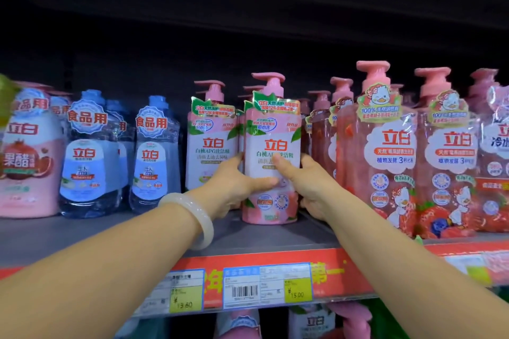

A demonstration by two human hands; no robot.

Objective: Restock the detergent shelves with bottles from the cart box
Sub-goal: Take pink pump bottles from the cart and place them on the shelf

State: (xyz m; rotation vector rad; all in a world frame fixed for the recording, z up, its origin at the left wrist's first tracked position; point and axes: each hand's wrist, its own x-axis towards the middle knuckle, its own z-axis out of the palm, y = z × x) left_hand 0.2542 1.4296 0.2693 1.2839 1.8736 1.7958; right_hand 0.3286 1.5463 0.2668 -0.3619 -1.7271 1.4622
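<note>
2 price tags (242, 287) sit at the lower centre, reading 13.80 and 15.00. A pale bangle (197, 217) shows left of centre.

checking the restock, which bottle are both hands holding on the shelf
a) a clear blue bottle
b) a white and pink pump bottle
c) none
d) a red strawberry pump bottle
b: the left hand and right hand clasp the sides of the white and pink pump bottle, standing on the shelf.

Head camera faces the shelf (275, 239) straight on, at arm's reach.
</note>
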